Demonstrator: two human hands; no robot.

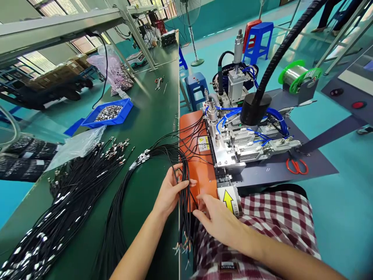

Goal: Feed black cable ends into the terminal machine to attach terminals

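My left hand (171, 190) is closed around a bundle of thin black cables (184, 202), thumb across the top. The bundle's lower ends hang past the bench edge and show stripped, coloured wire tips (183, 247). Its other part arcs left over the green bench to silvery connector ends (143, 156). My right hand (214, 217) is just right of the bundle, thumb and forefinger apart near a single cable strand. Beneath both hands lies an orange plate (202, 177) of the machine (233, 136), with several separate cables running across it into the machine's side.
A large pile of black cables (84, 186) covers the bench's left side. Behind it stand a blue tray (107, 112) of small metal parts and a pink bag (112, 72). Red-handled scissors (297, 166) and a green wire spool (300, 76) are at the right. A black flexible hose (281, 50) hangs over the machine.
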